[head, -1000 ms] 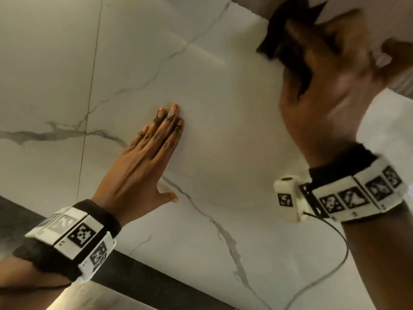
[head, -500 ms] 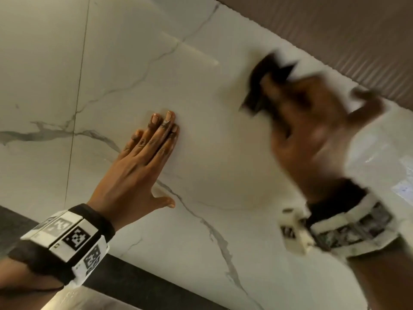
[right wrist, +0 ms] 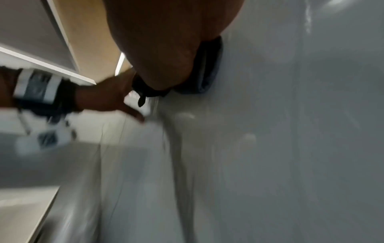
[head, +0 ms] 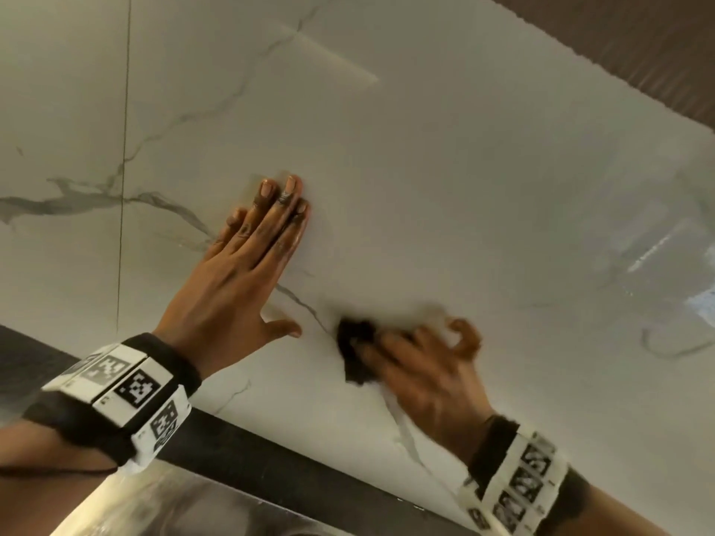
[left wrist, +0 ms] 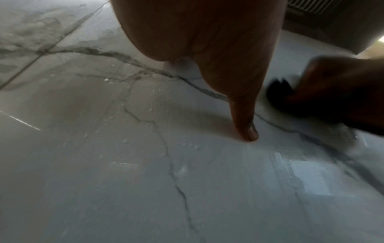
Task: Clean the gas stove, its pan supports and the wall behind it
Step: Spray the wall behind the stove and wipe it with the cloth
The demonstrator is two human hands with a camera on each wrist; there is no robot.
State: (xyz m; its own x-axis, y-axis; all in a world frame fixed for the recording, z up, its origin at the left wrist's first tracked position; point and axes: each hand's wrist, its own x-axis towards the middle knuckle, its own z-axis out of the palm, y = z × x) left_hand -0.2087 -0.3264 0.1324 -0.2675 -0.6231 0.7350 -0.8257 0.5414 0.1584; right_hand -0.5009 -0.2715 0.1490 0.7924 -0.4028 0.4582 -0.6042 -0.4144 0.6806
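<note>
The white marble wall (head: pixel 445 179) with grey veins fills the head view. My left hand (head: pixel 247 261) lies flat on it, fingers straight and together, thumb out to the right. My right hand (head: pixel 421 365) is blurred, low on the wall to the right of the left thumb, and presses a dark cloth (head: pixel 356 353) against the marble. The cloth (left wrist: pixel 278 90) shows as a dark lump under the right hand's fingers in the left wrist view, just right of my left thumb (left wrist: pixel 249 129). In the right wrist view the cloth (right wrist: pixel 207 72) is squeezed between palm and wall.
A dark ledge (head: pixel 271 466) runs along the foot of the wall, with a shiny steel surface (head: pixel 154 508) below it. A brown ribbed panel (head: pixel 638 48) borders the wall at the top right. A vertical tile joint (head: pixel 124 148) runs left of my left hand.
My right hand has swept the cloth down the wall from the top right to low beside the left thumb. The left hand has stayed flat on the wall.
</note>
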